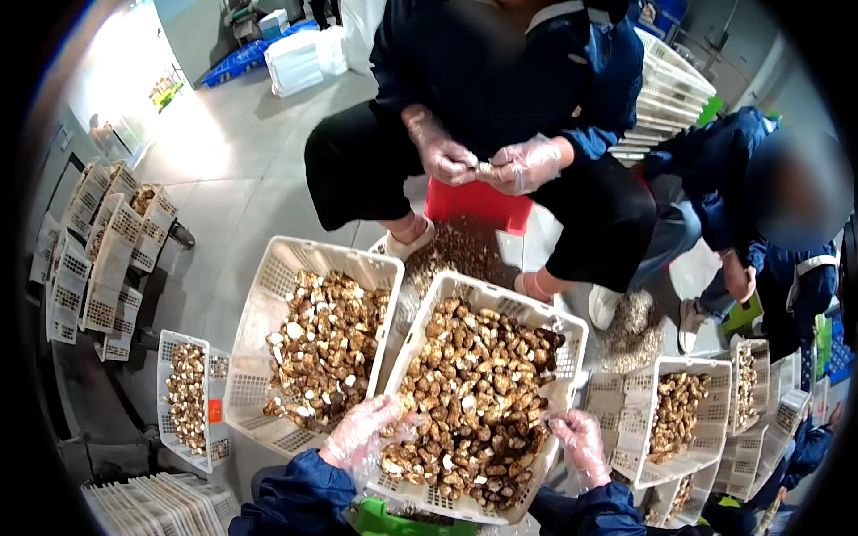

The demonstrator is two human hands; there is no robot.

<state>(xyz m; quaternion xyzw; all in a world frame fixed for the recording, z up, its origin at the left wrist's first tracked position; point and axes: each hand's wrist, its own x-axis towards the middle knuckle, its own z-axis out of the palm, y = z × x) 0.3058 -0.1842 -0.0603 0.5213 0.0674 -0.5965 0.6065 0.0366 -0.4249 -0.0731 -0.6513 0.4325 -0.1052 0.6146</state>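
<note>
A white slatted plastic basket point(465, 288) full of brown mushrooms point(474, 393) is tilted in front of me. My left hand point(362, 433), in a clear plastic glove, rests on the mushrooms at the basket's near left corner. My right hand point(581, 442), gloved the same way, grips the basket's near right rim. Whether the left hand holds a mushroom I cannot tell. A second white basket point(268, 295) of mushrooms lies beside it on the left.
A person in dark blue sits opposite on a red stool point(478, 207), gloved hands point(483, 165) working a mushroom. Another person crouches at right. More baskets of mushrooms point(675, 411) stand right and left point(188, 393). Empty baskets are stacked far left point(98, 250). Trimmings point(630, 326) lie on the grey floor.
</note>
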